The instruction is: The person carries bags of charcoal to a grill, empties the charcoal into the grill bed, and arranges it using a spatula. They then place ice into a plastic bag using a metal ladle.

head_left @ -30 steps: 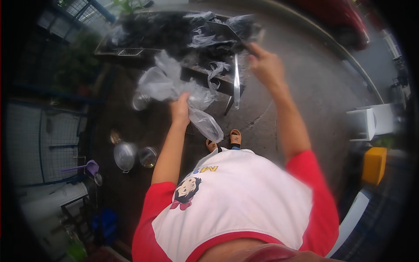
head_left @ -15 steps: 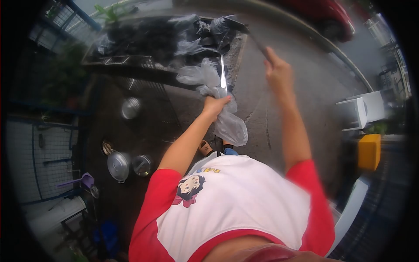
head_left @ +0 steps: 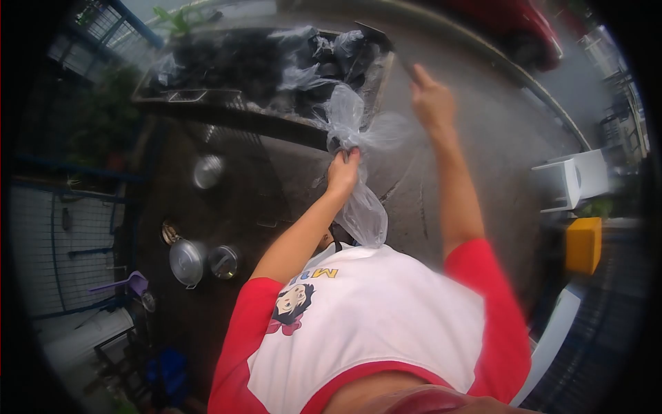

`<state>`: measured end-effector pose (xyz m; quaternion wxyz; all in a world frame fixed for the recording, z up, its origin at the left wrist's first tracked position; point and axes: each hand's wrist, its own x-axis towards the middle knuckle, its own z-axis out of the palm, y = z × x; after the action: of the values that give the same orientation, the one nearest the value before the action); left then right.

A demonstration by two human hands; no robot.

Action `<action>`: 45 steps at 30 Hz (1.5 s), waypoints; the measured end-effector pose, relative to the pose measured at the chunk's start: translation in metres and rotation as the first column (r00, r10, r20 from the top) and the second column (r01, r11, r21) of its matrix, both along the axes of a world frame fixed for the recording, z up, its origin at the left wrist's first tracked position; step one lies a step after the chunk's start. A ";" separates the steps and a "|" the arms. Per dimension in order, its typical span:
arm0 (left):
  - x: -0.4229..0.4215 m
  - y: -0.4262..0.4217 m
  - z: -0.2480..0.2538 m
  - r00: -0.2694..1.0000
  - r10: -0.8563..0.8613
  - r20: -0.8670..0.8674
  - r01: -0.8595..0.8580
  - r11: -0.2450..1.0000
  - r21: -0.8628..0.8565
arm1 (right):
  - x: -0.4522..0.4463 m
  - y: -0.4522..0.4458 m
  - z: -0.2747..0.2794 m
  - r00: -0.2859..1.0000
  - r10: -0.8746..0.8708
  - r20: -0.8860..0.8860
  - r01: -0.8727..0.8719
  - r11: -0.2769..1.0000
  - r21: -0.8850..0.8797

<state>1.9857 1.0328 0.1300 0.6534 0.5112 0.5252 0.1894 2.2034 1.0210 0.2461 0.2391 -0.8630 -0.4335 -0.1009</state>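
Observation:
My left hand [head_left: 343,170] is closed round a bunch of clear plastic bags [head_left: 345,114], which hang above and below it, in front of the near right corner of a long black grill [head_left: 234,117]. To the right, my right hand [head_left: 434,103] grips the handle of a dark flat-bladed tool [head_left: 373,34] that reaches over the grill's right end. More crumpled plastic [head_left: 303,77] lies on the dark contents of the grill. The metal tongs or utensil seen before are hidden behind the bags.
Metal pots [head_left: 187,262] and a round lidded container [head_left: 223,262] stand on the floor at left. A purple dipper [head_left: 136,284] is beyond them. At right are a white chair [head_left: 567,181] and a yellow box [head_left: 583,245]. A red car [head_left: 527,34] stands at the top right.
My left hand has moved right with the plastic bags, which now spread upward and to the right. My right hand has shifted right with the tool since the first frame.

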 end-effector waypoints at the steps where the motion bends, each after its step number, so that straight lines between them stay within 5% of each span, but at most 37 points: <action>1: 0.007 0.002 0.002 0.993 0.005 -0.118 0.007 0.994 0.106 | 0.005 0.001 0.001 1.000 0.000 0.008 -0.001 1.000 0.006; 5: 0.022 0.017 -0.031 0.999 0.036 -0.027 -0.033 0.995 0.099 | 0.017 0.007 0.012 0.998 0.022 0.052 -0.026 0.997 0.073; 7: 0.020 0.023 -0.030 0.997 0.013 0.077 -0.007 0.997 -0.071 | 0.017 0.015 0.017 0.997 0.024 0.072 -0.031 0.995 0.097; 10: 0.010 0.032 -0.025 0.991 -0.079 0.105 0.079 0.997 0.002 | 0.021 0.028 0.018 0.981 0.106 0.162 -0.095 0.992 -0.080; 14: -0.030 0.037 0.025 0.953 -0.037 0.302 0.078 0.989 -0.127 | 0.030 0.014 0.032 0.956 0.193 0.219 -0.120 0.944 -0.309; 19: -0.085 0.040 0.069 0.955 -0.212 0.205 0.211 0.977 0.029 | 0.045 -0.004 0.058 0.968 0.176 0.178 -0.123 0.954 -0.273; 27: -0.125 0.043 0.099 0.983 -0.076 0.167 0.039 0.976 0.214 | 0.024 -0.015 0.116 0.988 0.157 -0.001 -0.156 0.978 -0.138; 31: -0.131 0.053 0.092 0.992 -0.003 0.129 -0.036 0.954 0.298 | 0.013 0.056 0.041 0.951 0.287 -0.119 -0.310 0.879 -0.362; 35: -0.134 0.055 0.080 0.987 0.043 0.152 -0.099 0.920 0.378 | -0.001 0.064 0.046 0.949 0.310 -0.061 -0.310 0.877 -0.368; 41: -0.127 0.053 0.079 0.995 0.099 0.028 -0.100 0.867 0.487 | 0.002 0.026 0.137 0.973 0.195 0.122 -0.151 0.942 -0.299; 43: -0.121 0.052 0.073 0.997 0.068 -0.031 -0.042 0.851 0.523 | 0.013 0.047 0.111 0.961 0.226 0.162 -0.164 0.931 -0.325; 45: -0.113 0.059 0.064 0.997 0.052 -0.051 -0.019 0.863 0.506 | 0.020 0.082 0.078 0.942 0.275 0.194 -0.136 0.838 -0.528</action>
<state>1.8729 1.0917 0.1938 0.4766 0.6602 0.4869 0.3161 2.2237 1.1031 0.3238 -0.0461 -0.8221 -0.5632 -0.0699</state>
